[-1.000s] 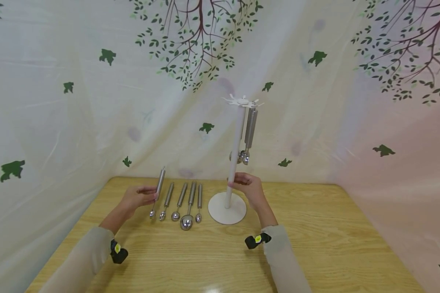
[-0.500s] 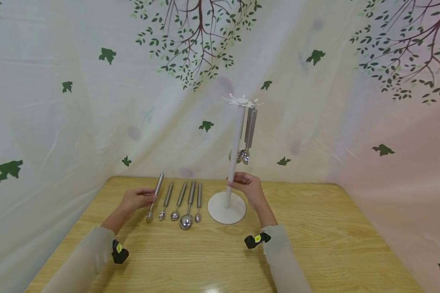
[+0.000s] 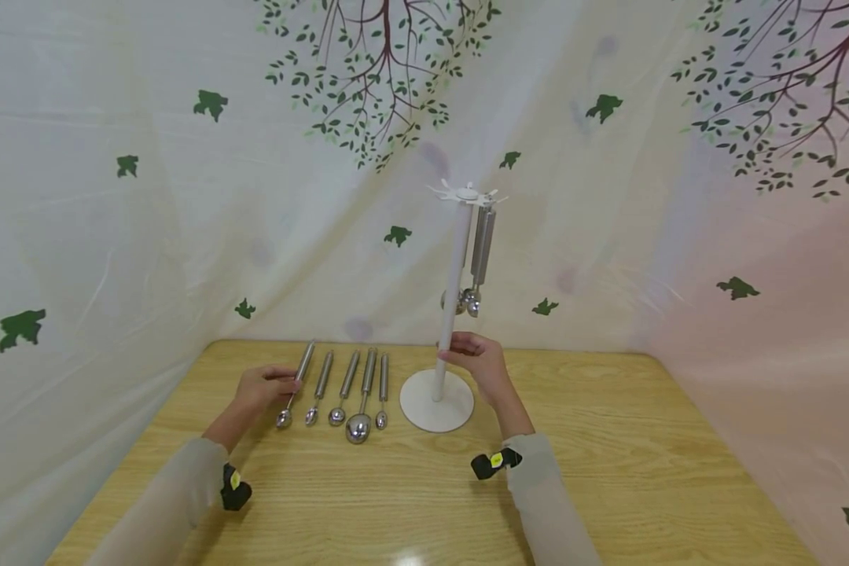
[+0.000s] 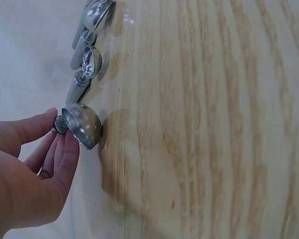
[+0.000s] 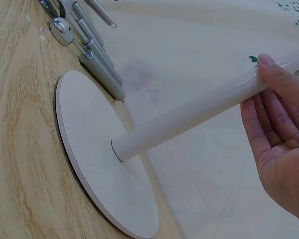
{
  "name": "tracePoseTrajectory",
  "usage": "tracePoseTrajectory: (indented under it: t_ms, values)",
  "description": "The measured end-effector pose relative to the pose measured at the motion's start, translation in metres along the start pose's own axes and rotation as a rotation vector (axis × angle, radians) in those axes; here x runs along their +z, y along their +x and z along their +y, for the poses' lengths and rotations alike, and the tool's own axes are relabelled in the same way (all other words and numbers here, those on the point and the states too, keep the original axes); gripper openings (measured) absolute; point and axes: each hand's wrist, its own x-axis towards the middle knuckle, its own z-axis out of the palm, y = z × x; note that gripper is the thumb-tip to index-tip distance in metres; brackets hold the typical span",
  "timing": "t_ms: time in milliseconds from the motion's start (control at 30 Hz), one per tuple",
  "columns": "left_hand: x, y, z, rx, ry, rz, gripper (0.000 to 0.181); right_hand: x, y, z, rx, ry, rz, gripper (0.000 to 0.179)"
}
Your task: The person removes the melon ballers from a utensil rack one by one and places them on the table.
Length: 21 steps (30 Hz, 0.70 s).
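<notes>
"Where's the scoop (image 4: 84, 124)?"

"Over at the left end of the row. The left hand (image 3: 262, 385) has it pinched low on the handle, thumb against fingers. The handle slants off toward the curtain (image 3: 170, 236) and the bowl points back at the person."

"Is that bowl touching the bench (image 3: 368, 503)?"

"Can't tell from here; it's very close, anyway."

"And the right hand (image 3: 484, 365)?"

"Well apart from the left. It's clamped on the stand (image 3: 456, 267), low on the white pole, thumb one side and fingers the other. The round base (image 3: 416, 401) sits flat on the bench."

"What's between the two?"

"Four more scoops (image 3: 369, 373), side by side, handles toward the curtain. The third from the left has the biggest bowl; the one beside the base is small."

"Anything on the stand?"

"Steel scoops (image 3: 483, 244) hanging from the hooks (image 3: 467, 193), bowls down, on the right side and behind the pole. They overlap, so I can't count them."

"Pale sleeves (image 3: 555, 503), I see."

"Yes, a black camera (image 3: 237, 491) at each cuff. And the curtain's printed with branches (image 3: 389, 59) and green leaves (image 3: 23, 328)."
</notes>
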Motion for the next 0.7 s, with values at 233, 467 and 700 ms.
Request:
tracePoseTrajectory:
  t_ms: [233,467,700]
  values:
    - [0.002,0.01,-0.003,0.028,0.063,0.068,0.039,0.002,0.004,0.001,-0.006,-0.019,0.01,0.04]
    - [0.005,0.018,-0.005,0.082,0.146,0.118,0.037,0.002,0.008,0.003,-0.006,-0.013,0.021,0.039]
    - [0.01,0.023,-0.004,0.138,0.207,0.133,0.036,0.003,0.012,0.004,-0.009,-0.021,0.029,0.039]
